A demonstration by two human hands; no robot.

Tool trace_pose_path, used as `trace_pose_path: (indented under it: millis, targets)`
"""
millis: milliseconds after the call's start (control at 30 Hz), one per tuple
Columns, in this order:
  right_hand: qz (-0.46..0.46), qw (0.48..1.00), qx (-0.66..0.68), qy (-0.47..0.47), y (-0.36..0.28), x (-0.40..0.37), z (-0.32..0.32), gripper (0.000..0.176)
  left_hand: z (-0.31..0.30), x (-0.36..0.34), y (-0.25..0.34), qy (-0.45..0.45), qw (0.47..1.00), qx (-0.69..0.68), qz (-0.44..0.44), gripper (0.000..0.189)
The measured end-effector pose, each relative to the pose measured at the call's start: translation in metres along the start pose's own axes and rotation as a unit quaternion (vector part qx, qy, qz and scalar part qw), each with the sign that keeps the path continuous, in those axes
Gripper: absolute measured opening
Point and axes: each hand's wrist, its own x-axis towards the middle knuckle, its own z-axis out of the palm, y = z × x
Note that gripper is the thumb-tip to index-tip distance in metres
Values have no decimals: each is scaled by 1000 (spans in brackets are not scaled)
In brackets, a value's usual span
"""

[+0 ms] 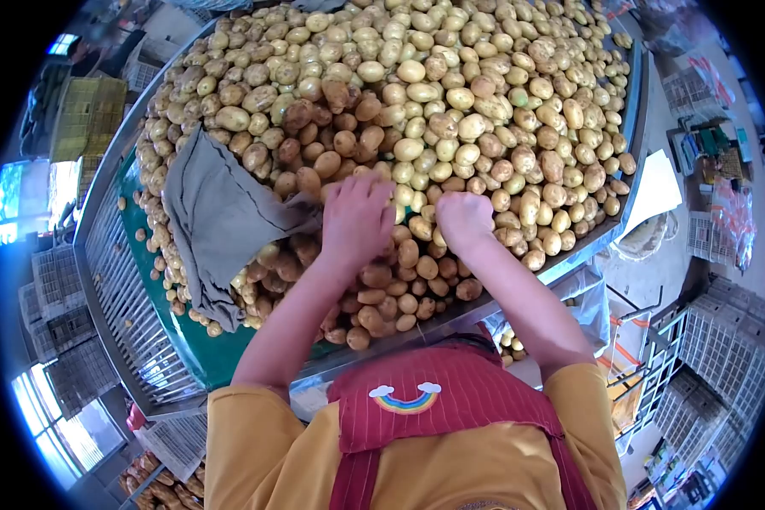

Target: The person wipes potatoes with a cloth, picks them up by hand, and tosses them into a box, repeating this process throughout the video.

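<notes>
Workroom table [582,255] heaped high with potatoes [518,102]

Stacked crates [57,285] are seen far left of the grey cloth [217,204], with metal slats [132,319] and a strip of green surface [217,361] set between. Small, oval potatoes are spread behind the cloth and far out to its right; browner ones are gathered by its narrow right end, paler ones beyond.

Just right of that end, the left hand [359,217] is laid back-up on the potatoes, fingers bent and slightly parted; whether one is gripped cannot be told. Further right of the cloth, the right hand [465,223] is curled tight like a fist, and anything inside it is hidden.

Each potato is judged light, firm and hard to crush, though the skin may bruise and the shinier ones may slip. A hold is best taken round the middle, with thumb and fingertips. Rolling is likely where the heap is disturbed.

Left of the cloth, movement seems least hindered over the green strip. Right of the cloth, the near rim is crossed by both forearms [306,302], and potatoes are piled close against it, so little margin is left. Farthest right, a white sheet [657,191] and further crates [727,348] are seen beyond the rim.
</notes>
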Motion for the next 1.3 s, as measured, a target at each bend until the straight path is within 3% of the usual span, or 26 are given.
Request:
trace_pose_path:
  millis: [133, 233, 300, 367, 433, 467, 500, 533, 567, 633, 700, 733, 767, 833, 867, 933, 1033, 1100, 1200, 1233, 1300]
  targets:
    - [27, 998, -7, -64, -2, 12, -11, 17, 17, 37, -9, 59, 997, 39, -16, 52]
    - [52, 994, 22, -89, 0, 21, -12, 18, 33, 46, -8, -9, 989, 142, -34, 64]
    - [60, 994, 44, -84, 6, 24, -3, 17, 49, 39, -8, 7, 990, 137, -25, 67]
    - [77, 990, 111, -50, 15, 22, 4, 21, 53, 25, -1, 24, 989, 146, -21, 66]
    - [61, 983, 173, -24, 28, 9, -2, 28, 41, 10, 7, -13, 997, 65, -36, 61]
    - [72, 958, 279, 2, 39, 8, 17, 34, 39, 1, 8, -25, 998, 48, -33, 59]
    - [18, 932, 353, 86, 49, 4, 43, 31, 37, -8, 10, -37, 998, 32, -30, 56]
    - [51, 851, 522, 8, 49, -10, 34, 30, 35, -19, 14, -53, 997, 37, -30, 49]
    - [82, 735, 669, -73, 48, -27, 23, 31, 35, -28, 17, -69, 996, 42, -30, 41]
    - [7, 484, 871, -86, 56, -60, 29, 32, 20, -34, 17, -125, 992, -9, -10, 37]
    - [-52, 318, 943, -84, 53, -84, 40, 29, 7, -38, 15, -182, 981, -63, 11, 34]
    - [-87, 292, 950, -72, 50, -90, 42, 23, 1, -19, 6, -179, 977, -119, 1, 32]
    - [-91, 282, 952, -76, 49, -95, 47, 22, -6, 3, 3, -167, 984, -55, -16, 29]
    - [-103, 265, 955, -82, 47, -99, 54, 22, -16, 52, -13, 14, 1000, -13, -7, 31]
    - [-91, 299, 944, -105, 47, -99, 51, 23, -20, 76, -23, 118, 992, 41, 23, 33]
    - [-65, 293, 948, -103, 38, -99, 52, 21, -11, 118, -44, 250, 964, 92, -2, 37]
    - [-16, 308, 948, -82, 28, -98, 43, 20, 19, 124, -53, 194, 969, 134, -66, 39]
    - [-36, 306, 950, -47, 22, -99, 40, 19, 48, 109, -48, 104, 989, 14, -102, 36]
    - [-53, 270, 960, -53, 28, -104, 51, 21, 36, 51, 4, -51, 994, 90, -23, 51]
    - [-52, 262, 962, -57, 29, -105, 51, 22, 52, 25, 19, -45, 998, 30, -35, 55]
    - [-41, 238, 968, -71, 31, -107, 47, 20, 16, 4, 39, -159, 981, -91, 58, 55]
